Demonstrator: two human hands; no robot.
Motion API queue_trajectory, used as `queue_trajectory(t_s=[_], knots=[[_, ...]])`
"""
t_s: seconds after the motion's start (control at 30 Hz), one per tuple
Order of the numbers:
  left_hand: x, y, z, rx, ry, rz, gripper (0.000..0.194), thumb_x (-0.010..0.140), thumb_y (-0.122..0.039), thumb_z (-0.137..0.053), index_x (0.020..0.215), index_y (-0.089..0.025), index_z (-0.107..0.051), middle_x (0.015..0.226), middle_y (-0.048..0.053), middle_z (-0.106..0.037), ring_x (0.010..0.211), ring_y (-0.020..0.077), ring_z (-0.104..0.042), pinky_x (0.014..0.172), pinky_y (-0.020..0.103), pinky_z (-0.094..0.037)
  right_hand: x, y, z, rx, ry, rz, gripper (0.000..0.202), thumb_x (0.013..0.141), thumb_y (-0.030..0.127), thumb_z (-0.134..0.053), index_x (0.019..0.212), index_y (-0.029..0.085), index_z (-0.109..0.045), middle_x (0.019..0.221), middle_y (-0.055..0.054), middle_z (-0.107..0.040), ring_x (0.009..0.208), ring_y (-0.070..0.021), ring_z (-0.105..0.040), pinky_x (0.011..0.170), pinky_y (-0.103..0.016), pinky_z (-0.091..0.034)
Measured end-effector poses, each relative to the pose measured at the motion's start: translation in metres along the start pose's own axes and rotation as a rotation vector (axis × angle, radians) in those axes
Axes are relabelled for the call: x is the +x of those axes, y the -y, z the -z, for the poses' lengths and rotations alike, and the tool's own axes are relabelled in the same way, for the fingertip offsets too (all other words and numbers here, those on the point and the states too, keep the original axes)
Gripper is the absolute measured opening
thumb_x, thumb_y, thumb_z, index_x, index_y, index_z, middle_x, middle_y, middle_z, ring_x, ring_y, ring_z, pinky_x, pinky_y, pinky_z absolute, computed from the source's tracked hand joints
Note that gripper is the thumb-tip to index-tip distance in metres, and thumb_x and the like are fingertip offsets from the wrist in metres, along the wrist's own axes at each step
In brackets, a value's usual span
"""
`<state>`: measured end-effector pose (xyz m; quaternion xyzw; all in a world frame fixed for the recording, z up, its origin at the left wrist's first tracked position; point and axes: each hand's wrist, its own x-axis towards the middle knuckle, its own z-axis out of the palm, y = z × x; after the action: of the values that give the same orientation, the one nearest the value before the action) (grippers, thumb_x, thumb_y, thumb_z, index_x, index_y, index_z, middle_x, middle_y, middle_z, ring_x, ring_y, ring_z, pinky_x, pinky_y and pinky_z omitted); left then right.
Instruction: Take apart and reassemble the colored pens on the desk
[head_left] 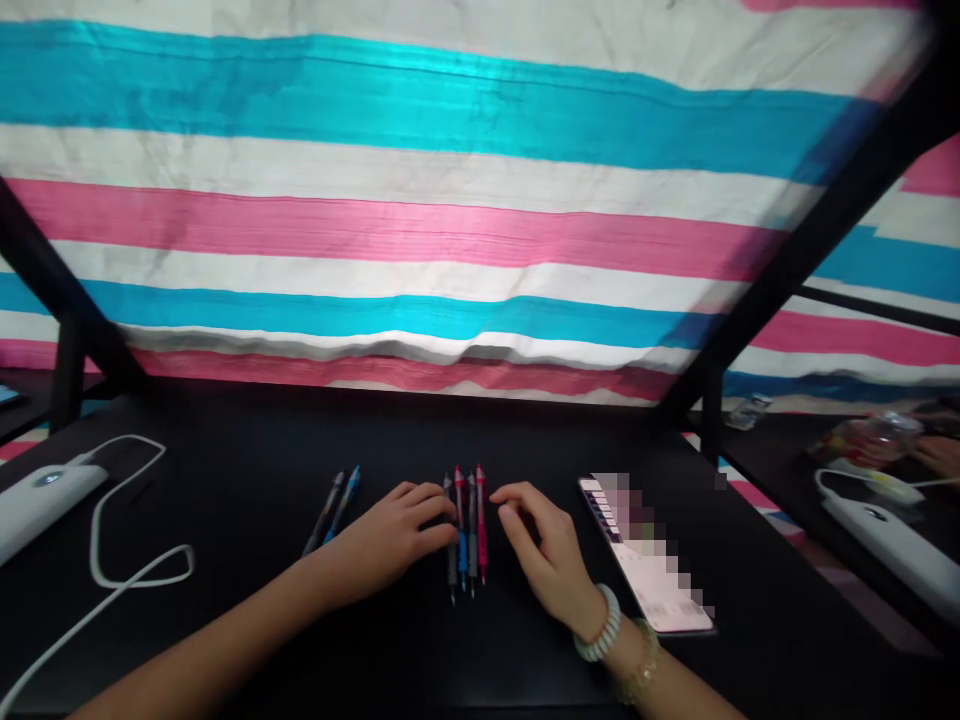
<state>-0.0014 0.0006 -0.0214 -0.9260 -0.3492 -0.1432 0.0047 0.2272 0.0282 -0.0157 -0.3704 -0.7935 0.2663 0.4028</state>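
Observation:
Several pens lie side by side in a row at the middle of the black table. From left to right I see a dark grey pen [451,560], a blue pen with a red top [462,555], another grey pen [472,560] and a pink-red pen [481,540]. My left hand [401,530] rests at the row's left side, its fingertips and thumb against the dark grey pen without closing round it. My right hand [544,545] is just right of the pink-red pen, fingers bent and apart, holding nothing. Left of my left hand lie a black pen [324,515] and a blue pen [345,505], partly hidden by my forearm.
A phone [660,590] with a lit screen lies right of my right hand. At the left is a white power bank [52,500] with a looping white cable [101,540]. Black frame bars [787,250] and a striped sheet [420,230] stand behind. Another person's hand [941,455] shows far right.

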Motion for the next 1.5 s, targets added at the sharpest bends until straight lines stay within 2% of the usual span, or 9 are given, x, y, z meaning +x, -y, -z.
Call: queue_trajectory(t_s=[0.27, 0.4, 0.47, 0.57, 0.7, 0.8, 0.97, 1.2, 1.5], knots=[[0.0, 0.004, 0.0, -0.007, -0.009, -0.031, 0.018, 0.094, -0.016, -0.048, 0.108, -0.021, -0.059, 0.105, 0.007, -0.064, 0.105, 0.0231, -0.053, 0.094, 0.037, -0.037, 0.004, -0.002, 0.002, -0.038, -0.018, 0.012, 0.017, 0.097, 0.026, -0.045, 0.098, 0.019, -0.061, 0.076, -0.002, -0.058, 0.068, -0.0161, -0.055, 0.063, -0.027, -0.043], [-0.001, 0.004, -0.001, 0.009, -0.028, -0.04, 0.016, 0.093, -0.014, -0.05, 0.103, -0.021, -0.06, 0.098, 0.006, -0.063, 0.098, 0.0219, -0.055, 0.092, 0.036, -0.037, 0.004, -0.006, 0.03, -0.098, -0.162, -0.011, 0.016, 0.095, 0.028, -0.048, 0.101, 0.02, -0.061, 0.085, -0.005, -0.06, 0.076, -0.0186, -0.057, 0.071, -0.03, -0.046], [-0.003, 0.004, -0.002, 0.018, -0.026, -0.039, 0.015, 0.093, -0.014, -0.05, 0.102, -0.02, -0.06, 0.098, 0.005, -0.062, 0.097, 0.0219, -0.054, 0.092, 0.036, -0.037, -0.009, -0.012, 0.055, -0.144, -0.249, -0.037, 0.016, 0.094, 0.03, -0.052, 0.103, 0.021, -0.062, 0.094, -0.007, -0.06, 0.086, -0.0213, -0.058, 0.078, -0.034, -0.046], [-0.006, 0.004, -0.002, 0.039, -0.007, -0.036, 0.016, 0.094, -0.014, -0.048, 0.103, -0.019, -0.06, 0.099, 0.006, -0.062, 0.097, 0.0226, -0.053, 0.092, 0.037, -0.036, -0.051, -0.029, 0.092, -0.221, -0.317, -0.072, 0.017, 0.091, 0.033, -0.056, 0.102, 0.023, -0.066, 0.111, -0.009, -0.059, 0.107, -0.0274, -0.054, 0.094, -0.042, -0.041], [-0.006, 0.002, -0.002, 0.05, -0.01, -0.057, 0.015, 0.094, -0.014, -0.047, 0.102, -0.02, -0.059, 0.1, 0.006, -0.062, 0.097, 0.0233, -0.052, 0.093, 0.039, -0.035, -0.109, -0.056, 0.118, -0.206, -0.321, -0.184, 0.021, 0.091, 0.037, -0.055, 0.09, 0.023, -0.071, 0.129, -0.01, -0.053, 0.122, -0.0323, -0.046, 0.104, -0.051, -0.034], [-0.007, 0.001, -0.004, 0.03, -0.018, -0.061, 0.015, 0.092, -0.013, -0.049, 0.1, -0.021, -0.059, 0.1, 0.005, -0.062, 0.098, 0.0233, -0.052, 0.093, 0.038, -0.034, -0.128, -0.065, 0.122, -0.174, -0.326, -0.208, 0.028, 0.092, 0.038, -0.053, 0.079, 0.022, -0.073, 0.131, -0.01, -0.054, 0.125, -0.0338, -0.045, 0.106, -0.051, -0.034], [-0.009, 0.002, -0.009, 0.01, -0.022, -0.055, 0.025, 0.09, -0.005, -0.045, 0.104, -0.021, -0.058, 0.103, 0.004, -0.062, 0.1, 0.0238, -0.051, 0.093, 0.039, -0.033, -0.129, -0.067, 0.121, -0.167, -0.359, -0.153, 0.033, 0.091, 0.035, -0.054, 0.066, 0.021, -0.071, 0.124, -0.01, -0.06, 0.125, -0.0355, -0.044, 0.105, -0.053, -0.032], [-0.009, 0.004, -0.013, -0.001, -0.064, -0.064, 0.028, 0.089, -0.004, -0.043, 0.105, -0.022, -0.058, 0.103, 0.004, -0.062, 0.101, 0.023, -0.051, 0.093, 0.037, -0.034, -0.127, -0.072, 0.122, -0.297, -0.31, -0.096, 0.033, 0.089, 0.031, -0.053, 0.063, 0.023, -0.072, 0.119, -0.01, -0.063, 0.119, -0.0343, -0.047, 0.099, -0.052, -0.037], [-0.011, 0.003, -0.012, 0.006, -0.058, -0.056, 0.032, 0.088, -0.001, -0.041, 0.106, -0.022, -0.058, 0.104, 0.003, -0.062, 0.103, 0.0228, -0.051, 0.094, 0.037, -0.035, -0.123, -0.074, 0.116, -0.342, -0.352, -0.122, 0.026, 0.089, 0.028, -0.054, 0.072, 0.023, -0.073, 0.116, -0.01, -0.063, 0.111, -0.0316, -0.052, 0.093, -0.049, -0.041]])
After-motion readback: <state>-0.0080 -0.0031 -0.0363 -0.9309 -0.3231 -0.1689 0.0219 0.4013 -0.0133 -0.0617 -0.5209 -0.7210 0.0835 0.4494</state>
